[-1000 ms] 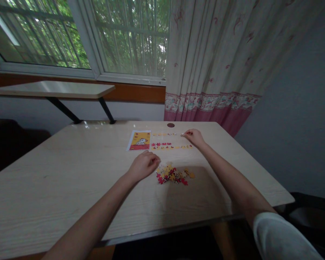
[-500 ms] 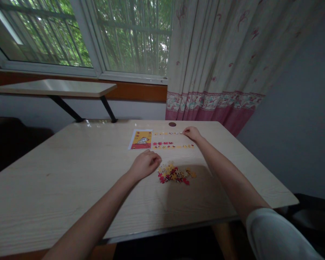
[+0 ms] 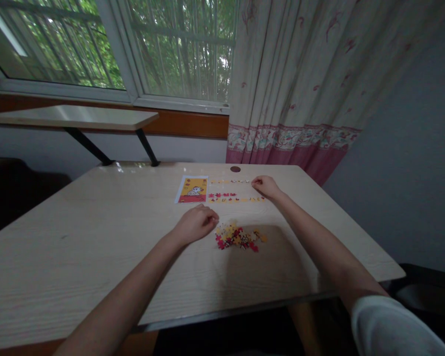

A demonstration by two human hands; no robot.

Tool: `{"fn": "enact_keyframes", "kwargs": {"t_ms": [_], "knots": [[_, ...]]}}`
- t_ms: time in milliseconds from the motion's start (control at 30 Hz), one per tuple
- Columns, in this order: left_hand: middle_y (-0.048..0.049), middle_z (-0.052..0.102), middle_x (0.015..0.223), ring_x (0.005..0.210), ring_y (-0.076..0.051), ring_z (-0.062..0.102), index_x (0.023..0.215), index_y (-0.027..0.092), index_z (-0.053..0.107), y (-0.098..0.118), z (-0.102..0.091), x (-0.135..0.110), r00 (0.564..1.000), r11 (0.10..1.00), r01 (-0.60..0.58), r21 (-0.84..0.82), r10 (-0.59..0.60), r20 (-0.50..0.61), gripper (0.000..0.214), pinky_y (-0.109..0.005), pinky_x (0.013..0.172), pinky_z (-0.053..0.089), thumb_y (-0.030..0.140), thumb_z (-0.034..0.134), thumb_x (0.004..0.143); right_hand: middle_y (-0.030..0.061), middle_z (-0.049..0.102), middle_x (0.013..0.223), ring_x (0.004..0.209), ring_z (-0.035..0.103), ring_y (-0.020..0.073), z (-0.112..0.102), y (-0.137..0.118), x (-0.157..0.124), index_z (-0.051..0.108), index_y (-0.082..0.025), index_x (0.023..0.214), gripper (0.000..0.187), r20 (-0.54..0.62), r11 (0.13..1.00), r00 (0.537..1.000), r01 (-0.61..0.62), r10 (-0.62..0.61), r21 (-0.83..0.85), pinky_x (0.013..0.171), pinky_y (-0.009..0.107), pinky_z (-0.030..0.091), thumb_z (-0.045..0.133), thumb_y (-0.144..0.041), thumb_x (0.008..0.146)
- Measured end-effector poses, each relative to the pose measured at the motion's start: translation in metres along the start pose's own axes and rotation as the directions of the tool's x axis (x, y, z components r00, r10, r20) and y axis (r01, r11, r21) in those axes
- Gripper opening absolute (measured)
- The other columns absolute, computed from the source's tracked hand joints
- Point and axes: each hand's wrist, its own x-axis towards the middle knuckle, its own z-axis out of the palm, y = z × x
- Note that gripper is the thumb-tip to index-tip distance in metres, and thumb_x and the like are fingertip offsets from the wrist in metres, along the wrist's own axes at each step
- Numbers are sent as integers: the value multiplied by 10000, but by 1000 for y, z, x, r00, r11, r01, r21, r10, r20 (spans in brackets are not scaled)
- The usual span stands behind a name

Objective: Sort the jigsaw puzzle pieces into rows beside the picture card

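Observation:
My right hand [image 3: 267, 187] is over the far part of the table, its fingertips pinched together at the right end of the top row of jigsaw puzzle pieces [image 3: 233, 181]. Anything between those fingertips is too small to tell. My left hand [image 3: 197, 223] rests on the table with its fingers curled in; what they hold, if anything, is hidden. Just right of it lies a loose pile of puzzle pieces [image 3: 239, 236], red, yellow and dark-patterned. Two more rows lie between the hands: short red pieces [image 3: 222, 195] and a longer yellow row [image 3: 241, 200].
A picture card [image 3: 193, 190] with a white animal on yellow and red lies left of the rows. Behind them is a dark round disc [image 3: 235, 169] in the tabletop. A raised shelf [image 3: 77, 117] stands at the back left; a curtain [image 3: 292, 99] hangs behind the table.
My right hand has shifted slightly right, away from the last piece of the top row. My left hand stays by the pile, and the view has moved a little.

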Motion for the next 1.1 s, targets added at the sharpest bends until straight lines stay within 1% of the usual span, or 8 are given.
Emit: {"fn": "enact_keyframes", "kwargs": {"t_ms": [67,200,400,567,633,733,867,1100], "knots": [[-56,636,742,745,-187,552,858,174,663,-1,-2,0,999,999,-29,-21,30,33,208,-298,699,417,282,489,823,39,704,791,705,615,144,-5,-11,-20,712,-190,841,156,11,998,998,59,-59,3,676,240,440,587,-242,763],[-52,624,748,774,-194,548,903,174,657,3,-6,0,992,994,-91,-67,96,75,222,-316,739,419,340,555,798,41,698,820,775,605,166,-13,-35,-63,704,-197,834,164,61,949,947,315,-314,-4,735,283,429,555,-259,801],[-37,617,760,785,-193,538,831,190,645,15,-3,0,990,994,-98,-52,103,94,177,-303,722,421,346,624,752,28,693,828,799,594,161,-12,-56,-95,681,-200,818,156,51,915,914,401,-403,53,779,296,409,543,-273,829],[-45,635,762,794,-186,547,809,190,660,16,1,0,990,987,-122,-105,129,60,143,-317,748,420,239,525,812,14,684,810,796,583,150,-3,-64,-103,668,-207,809,156,-10,871,873,488,-488,45,785,292,391,535,-282,838],[-52,646,767,791,-182,552,806,183,668,16,3,1,996,981,-89,-173,91,3,177,-319,752,424,253,507,825,5,682,800,786,581,145,0,-69,-108,666,-214,814,156,-23,853,855,519,-519,58,780,289,387,530,-287,843],[-56,659,768,742,-165,561,797,169,679,18,5,3,996,945,30,-327,-54,-64,208,-293,695,437,294,513,811,4,681,804,789,578,145,3,-80,-116,661,-220,840,155,-62,836,840,543,-539,77,773,291,383,527,-298,847],[-46,660,714,618,-131,542,765,146,682,22,12,5,980,853,164,-496,-199,-17,251,-251,574,423,333,515,783,10,678,792,775,567,151,4,-91,-122,656,-221,863,169,-118,791,792,608,-599,68,750,298,364,529,-332,852],[-46,659,676,581,-123,539,756,124,678,22,21,7,970,759,217,-614,-237,50,263,-248,555,419,349,542,761,11,670,744,750,559,152,3,-93,-123,653,-233,818,182,-136,773,768,634,-626,22,737,306,349,515,-342,863]]}}
